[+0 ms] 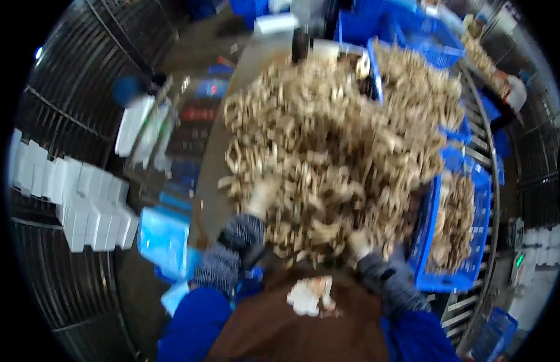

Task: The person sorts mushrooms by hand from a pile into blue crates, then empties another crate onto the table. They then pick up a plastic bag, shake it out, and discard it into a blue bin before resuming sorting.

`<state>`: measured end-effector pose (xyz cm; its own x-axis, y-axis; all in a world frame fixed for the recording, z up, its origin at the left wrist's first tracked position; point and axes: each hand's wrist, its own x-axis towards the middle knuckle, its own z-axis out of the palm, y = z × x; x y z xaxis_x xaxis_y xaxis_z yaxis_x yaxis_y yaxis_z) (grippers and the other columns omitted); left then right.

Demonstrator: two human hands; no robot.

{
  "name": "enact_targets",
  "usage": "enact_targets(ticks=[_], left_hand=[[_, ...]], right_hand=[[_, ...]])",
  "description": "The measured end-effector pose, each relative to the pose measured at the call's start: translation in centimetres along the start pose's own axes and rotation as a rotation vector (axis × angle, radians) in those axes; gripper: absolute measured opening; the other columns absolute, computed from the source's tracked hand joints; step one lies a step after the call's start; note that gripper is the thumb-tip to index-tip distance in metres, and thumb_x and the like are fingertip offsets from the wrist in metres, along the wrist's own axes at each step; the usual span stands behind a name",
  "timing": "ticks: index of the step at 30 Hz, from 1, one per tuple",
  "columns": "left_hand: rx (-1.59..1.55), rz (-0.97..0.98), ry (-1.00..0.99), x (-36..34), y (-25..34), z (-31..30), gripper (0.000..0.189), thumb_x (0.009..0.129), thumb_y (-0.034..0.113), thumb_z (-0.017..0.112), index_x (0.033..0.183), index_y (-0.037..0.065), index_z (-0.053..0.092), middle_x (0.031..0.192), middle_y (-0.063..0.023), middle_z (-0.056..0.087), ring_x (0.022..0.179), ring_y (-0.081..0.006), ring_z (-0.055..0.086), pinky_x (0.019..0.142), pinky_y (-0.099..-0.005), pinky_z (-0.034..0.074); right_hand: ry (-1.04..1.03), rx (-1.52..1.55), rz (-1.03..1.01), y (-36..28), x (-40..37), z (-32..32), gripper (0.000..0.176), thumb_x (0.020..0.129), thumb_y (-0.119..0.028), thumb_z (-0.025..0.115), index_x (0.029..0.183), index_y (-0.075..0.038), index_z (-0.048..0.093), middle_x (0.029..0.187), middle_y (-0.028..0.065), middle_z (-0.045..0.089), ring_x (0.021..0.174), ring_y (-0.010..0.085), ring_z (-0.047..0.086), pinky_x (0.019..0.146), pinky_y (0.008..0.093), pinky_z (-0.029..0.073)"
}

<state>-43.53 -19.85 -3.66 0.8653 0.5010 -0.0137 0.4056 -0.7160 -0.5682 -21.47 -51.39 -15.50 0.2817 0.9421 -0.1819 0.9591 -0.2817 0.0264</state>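
A big heap of pale brown, long-stemmed mushrooms (304, 163) covers the table in front of me; the picture is too blurred to tell their exact kind. My left hand (265, 196), in a light glove, is at the near left side of the heap, touching or just above it. My right hand (359, 243) is at the heap's near edge, its fingers among the mushrooms. Motion blur and the pile hide the fingers of both hands, so whether either holds anything does not show.
A blue crate (421, 274) of mushrooms stands at the right on a metal roller rail (491, 181). White foam boxes (87, 211) are stacked at the left, near a light blue bag (162, 232). A co-worker's hand (515, 93) shows at the far right.
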Motion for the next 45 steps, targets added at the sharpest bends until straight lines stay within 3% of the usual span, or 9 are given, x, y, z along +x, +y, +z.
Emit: enact_targets(ticks=[4,9,10,12,14,29,38,42,45], left_hand=[[-0.055,0.251,-0.429,1.4,2.5,-0.6,0.033,0.086,0.008,0.053,0.119,0.011,0.06,0.086,-0.0038,0.063,0.069,-0.0153,0.059,0.093,-0.0376,0.046],[-2.398,-0.555,-0.15,0.6,6.5,1.0,0.025,0.089,0.004,0.049,0.112,0.001,0.056,0.09,-0.0095,0.061,0.079,-0.0212,0.06,0.075,-0.0334,0.051],[-2.167,-0.562,-0.224,-0.3,4.2,-3.2,0.031,0.086,0.001,0.053,0.116,0.003,0.056,0.09,-0.0081,0.062,0.078,-0.0202,0.06,0.075,-0.0327,0.05],[-1.909,-0.376,-0.33,-0.6,2.6,-4.3,0.03,0.085,0.006,0.059,0.115,0.001,0.057,0.095,-0.0071,0.063,0.082,-0.0178,0.06,0.077,-0.0307,0.05],[-2.006,-0.548,-0.578,-1.1,1.2,-6.8,0.035,0.084,0.017,0.064,0.114,0.0,0.059,0.103,-0.0085,0.064,0.091,-0.0176,0.06,0.081,-0.031,0.049],[-2.286,-0.132,-0.598,0.2,1.0,-10.8,0.064,0.079,0.011,0.073,0.136,0.007,0.044,0.123,-0.0071,0.058,0.109,-0.0165,0.052,0.098,-0.0307,0.039],[-2.323,-0.199,-0.271,-0.6,2.8,-6.5,0.042,0.085,0.018,0.065,0.121,-0.001,0.055,0.109,-0.0086,0.063,0.098,-0.0144,0.057,0.088,-0.0282,0.045],[-2.263,-0.484,-0.402,1.4,6.0,-3.1,0.041,0.085,0.018,0.066,0.12,-0.001,0.055,0.109,-0.0095,0.063,0.091,-0.0139,0.057,0.08,-0.0306,0.047],[-1.407,-0.186,-0.235,1.9,6.3,-1.8,0.039,0.09,0.012,0.05,0.129,0.005,0.048,0.087,-0.0049,0.062,0.08,-0.0181,0.057,0.073,-0.0392,0.044]], right_hand=[[-0.282,0.958,0.863,-4.2,6.3,-4.7,0.039,0.088,-0.019,0.057,0.114,0.01,0.053,0.101,0.0252,0.065,0.076,0.0335,0.065,0.064,0.0389,0.049],[-0.368,0.728,0.367,-2.7,5.9,-11.2,0.051,0.086,-0.021,0.062,0.128,0.004,0.046,0.118,0.0093,0.061,0.097,0.0264,0.06,0.077,0.0365,0.047],[-0.309,0.103,-0.211,-0.7,4.8,-10.4,0.051,0.087,-0.019,0.061,0.13,0.002,0.044,0.114,0.0101,0.062,0.095,0.025,0.06,0.076,0.036,0.047],[-0.276,1.276,0.713,-1.5,3.9,-15.7,0.043,0.089,-0.018,0.058,0.122,0.007,0.05,0.111,0.0209,0.061,0.095,0.0287,0.064,0.084,0.0397,0.048],[-0.169,2.048,0.567,0.3,4.5,-11.6,0.04,0.093,-0.008,0.052,0.132,-0.002,0.044,0.116,0.0126,0.059,0.1,0.0226,0.059,0.086,0.0311,0.048],[-0.152,0.835,0.051,-5.1,8.2,-21.6,0.057,0.085,-0.007,0.057,0.138,-0.002,0.035,0.124,0.0164,0.054,0.106,0.0257,0.056,0.088,0.0327,0.046],[-0.117,1.565,0.259,-5.1,10.3,-18.4,0.058,0.086,-0.01,0.058,0.138,-0.002,0.034,0.104,0.0114,0.06,0.085,0.0196,0.057,0.074,0.0298,0.048],[0.35,-0.035,-0.325,-4.8,12.0,-14.6,0.048,0.081,-0.014,0.06,0.128,-0.014,0.054,0.109,0.0087,0.062,0.112,0.0227,0.052,0.093,0.0393,0.043],[0.001,1.338,-0.089,-4.2,14.1,-11.5,0.053,0.081,0.003,0.052,0.13,-0.015,0.053,0.129,0.0148,0.052,0.121,0.027,0.048,0.1,0.0351,0.04]])
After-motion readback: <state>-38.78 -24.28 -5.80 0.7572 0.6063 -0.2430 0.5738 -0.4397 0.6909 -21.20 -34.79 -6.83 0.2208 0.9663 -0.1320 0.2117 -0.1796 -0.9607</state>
